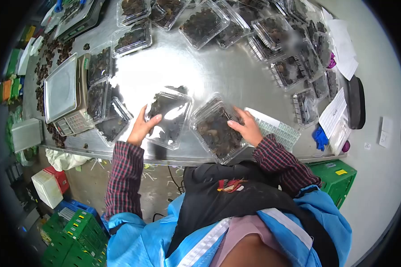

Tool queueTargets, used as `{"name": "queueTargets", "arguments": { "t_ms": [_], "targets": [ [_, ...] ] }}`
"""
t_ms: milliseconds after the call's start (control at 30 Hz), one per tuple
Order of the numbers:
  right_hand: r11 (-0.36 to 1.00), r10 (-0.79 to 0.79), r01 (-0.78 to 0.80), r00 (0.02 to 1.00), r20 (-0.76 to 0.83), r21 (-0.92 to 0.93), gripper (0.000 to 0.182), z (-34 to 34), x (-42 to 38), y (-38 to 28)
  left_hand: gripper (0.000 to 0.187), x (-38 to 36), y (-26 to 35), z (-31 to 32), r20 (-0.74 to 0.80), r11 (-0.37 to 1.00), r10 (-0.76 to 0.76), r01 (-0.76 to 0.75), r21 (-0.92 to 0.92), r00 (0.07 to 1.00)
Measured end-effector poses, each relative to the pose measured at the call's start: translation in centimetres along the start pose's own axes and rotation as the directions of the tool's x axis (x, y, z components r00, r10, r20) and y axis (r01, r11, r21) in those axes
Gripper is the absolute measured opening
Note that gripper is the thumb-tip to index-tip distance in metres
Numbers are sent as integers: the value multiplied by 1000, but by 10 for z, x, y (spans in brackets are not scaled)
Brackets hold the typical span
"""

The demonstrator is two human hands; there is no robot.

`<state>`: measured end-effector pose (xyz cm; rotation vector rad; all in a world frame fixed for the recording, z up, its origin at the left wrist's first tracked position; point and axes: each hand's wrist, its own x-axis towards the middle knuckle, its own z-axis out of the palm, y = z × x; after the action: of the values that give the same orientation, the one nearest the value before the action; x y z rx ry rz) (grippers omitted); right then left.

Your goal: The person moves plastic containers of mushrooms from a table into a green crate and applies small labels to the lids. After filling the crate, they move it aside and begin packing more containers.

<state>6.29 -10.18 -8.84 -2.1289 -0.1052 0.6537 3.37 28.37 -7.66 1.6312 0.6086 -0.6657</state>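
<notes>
Two clear plastic boxes of dark brown pieces lie side by side at the near edge of the metal table. My left hand (143,126) grips the side of the left box (170,118), thumb on its lid and the other fingers along its edge. Around the right side of the right box (218,129) my right hand (247,127) is closed, with its thumb on top. A sheet of green-printed labels (276,130) lies just right of my right hand, partly under it.
A scale (61,89) stands at the left, with filled boxes (100,100) beside it and loose dark pieces (53,51) beyond. More boxes (289,71) are piled at the back and right. Papers (333,111) and a blue glove (320,138) lie at the right edge.
</notes>
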Motion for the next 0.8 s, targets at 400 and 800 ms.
{"name": "queueTargets", "arguments": {
  "t_ms": [400, 800],
  "targets": [
    [903, 33, -71, 995, 96, 425, 96, 59, 46, -15, 58, -15, -30, -4, -26, 841, 87, -87, -534, 996],
    [407, -59, -6, 998, 33, 914, 107, -48, -47, -21, 26, -28, 18, 63, 178, 789, 299, -138, -599, 937]
  ]
}}
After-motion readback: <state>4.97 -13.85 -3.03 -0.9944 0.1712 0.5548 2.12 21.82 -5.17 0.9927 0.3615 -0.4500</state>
